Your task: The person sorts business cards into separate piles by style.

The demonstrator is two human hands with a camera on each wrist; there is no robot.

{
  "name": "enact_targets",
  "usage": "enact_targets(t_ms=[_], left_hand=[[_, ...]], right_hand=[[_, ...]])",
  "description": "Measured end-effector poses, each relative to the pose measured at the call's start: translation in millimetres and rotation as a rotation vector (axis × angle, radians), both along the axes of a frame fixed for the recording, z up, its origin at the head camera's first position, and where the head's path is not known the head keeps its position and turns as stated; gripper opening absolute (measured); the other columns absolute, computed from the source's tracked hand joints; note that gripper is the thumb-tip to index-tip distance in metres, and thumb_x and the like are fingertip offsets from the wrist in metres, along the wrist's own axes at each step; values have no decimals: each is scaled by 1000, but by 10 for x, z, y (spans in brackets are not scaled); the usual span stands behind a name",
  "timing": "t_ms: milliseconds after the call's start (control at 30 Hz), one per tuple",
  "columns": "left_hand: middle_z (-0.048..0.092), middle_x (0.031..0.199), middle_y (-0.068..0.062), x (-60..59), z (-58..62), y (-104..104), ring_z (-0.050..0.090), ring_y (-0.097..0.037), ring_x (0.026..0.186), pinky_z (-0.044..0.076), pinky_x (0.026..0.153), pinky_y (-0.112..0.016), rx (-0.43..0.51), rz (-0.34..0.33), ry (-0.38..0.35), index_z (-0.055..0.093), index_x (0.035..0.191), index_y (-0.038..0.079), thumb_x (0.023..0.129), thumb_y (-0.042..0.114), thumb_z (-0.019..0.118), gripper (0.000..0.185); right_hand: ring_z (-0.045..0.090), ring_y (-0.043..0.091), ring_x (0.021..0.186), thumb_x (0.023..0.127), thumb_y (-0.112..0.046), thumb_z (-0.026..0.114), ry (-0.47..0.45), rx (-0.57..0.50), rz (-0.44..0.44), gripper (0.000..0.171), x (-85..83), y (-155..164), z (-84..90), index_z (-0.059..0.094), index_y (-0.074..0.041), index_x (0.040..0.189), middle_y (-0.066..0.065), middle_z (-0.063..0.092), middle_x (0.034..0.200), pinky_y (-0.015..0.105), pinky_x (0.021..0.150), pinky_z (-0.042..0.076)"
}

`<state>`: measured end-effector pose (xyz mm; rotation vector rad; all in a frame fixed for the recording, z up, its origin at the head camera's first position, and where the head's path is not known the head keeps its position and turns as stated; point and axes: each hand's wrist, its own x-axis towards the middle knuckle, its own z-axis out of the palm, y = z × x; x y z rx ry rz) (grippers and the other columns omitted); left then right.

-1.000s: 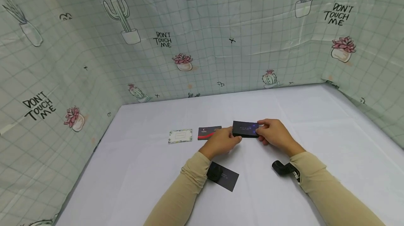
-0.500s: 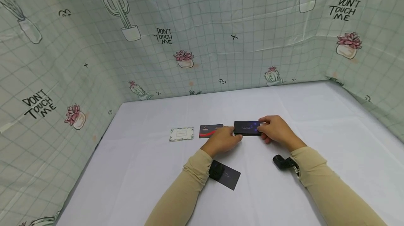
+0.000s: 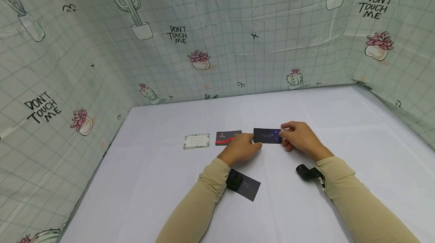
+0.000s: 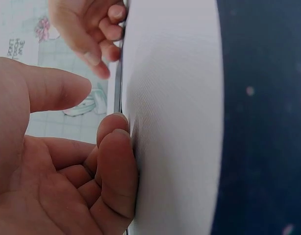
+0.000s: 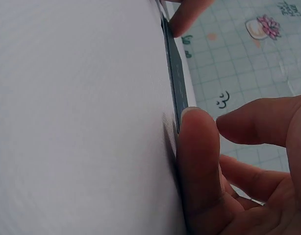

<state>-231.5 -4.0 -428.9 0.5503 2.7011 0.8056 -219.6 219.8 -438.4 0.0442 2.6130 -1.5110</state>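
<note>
A black card with blue-violet spots at its right end lies flat on the white table between my two hands. My left hand is at its left edge, fingertips right at the card's side and low on the cloth. In the left wrist view the left thumb stands apart from the card. My right hand is at the opposite edge. In the right wrist view one right fingertip touches the card's end, while another finger is raised with a gap.
To the left lie a dark card with a red stripe, partly behind my left hand, and a white card with a leafy border. A plain black card lies nearer, partly under the left wrist camera. A patterned curtain borders the table.
The spotted card looked slightly raised, with a dark band below its front edge; it now lies flat. Both hands have stayed at its ends. The head view has tilted down slightly.
</note>
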Motion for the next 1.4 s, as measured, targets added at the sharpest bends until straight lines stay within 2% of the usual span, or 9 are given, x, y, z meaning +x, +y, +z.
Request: enact_targets(t_ms=[133,233,333,500,700,800,1067,1233,1400], left_hand=[[65,98,-3,-16,7,-3,58,-14,84,47,74,-30,-3,-9,4,58,138,2,100,36,58,51],[64,90,-2,-37,37,-30,58,-14,78,46,68,-29,15,-31,1,62,132,2,100,36,57,47],[64,81,-1,-47,83,-121,58,-12,69,45,62,-27,65,-64,-32,60,135,2,101,35,57,48],[67,83,1,2,207,-405,61,-11,68,47,64,-26,113,-187,-112,60,137,7,100,32,61,45],[63,94,6,105,305,-659,57,-7,87,46,79,-24,-11,-430,-126,71,108,17,89,27,76,22],[59,95,6,189,307,-673,55,-6,89,45,81,-22,-93,-496,-118,69,100,18,83,25,83,24],[51,90,6,386,329,-614,47,-7,85,42,71,-20,-286,-468,-5,64,88,20,75,29,89,30],[51,90,5,405,312,-620,48,-7,82,42,70,-20,-289,-458,-1,63,88,19,77,28,89,30],[52,86,5,398,256,-629,50,-7,76,42,66,-21,-251,-431,2,62,84,20,80,33,86,27]], right_hand=[[69,21,65,100,-18,56,-7,-31,-29,46,2,11,6,50,8,138,14,71,86,33,63,57],[69,21,66,100,-18,55,0,-60,-51,43,-4,14,22,53,6,135,16,70,88,34,64,57],[68,20,68,100,-17,55,27,-75,-56,39,-1,2,46,56,6,131,17,69,91,33,64,57],[65,20,71,100,-15,56,69,-52,-35,33,46,-41,110,60,7,124,16,68,89,31,63,56],[62,21,64,100,-15,56,118,5,9,30,119,-134,172,63,5,121,11,66,79,31,59,52],[61,21,61,100,-16,57,124,22,34,28,174,-215,171,64,3,120,10,66,77,33,58,50],[62,22,63,100,-17,59,86,-17,108,27,274,-444,125,64,2,119,10,67,84,35,60,51],[63,20,68,100,-17,59,65,-12,159,25,311,-543,89,66,1,116,9,69,87,34,62,51],[62,18,72,97,-18,62,73,47,308,22,376,-677,72,68,-2,111,4,68,85,35,65,51]])
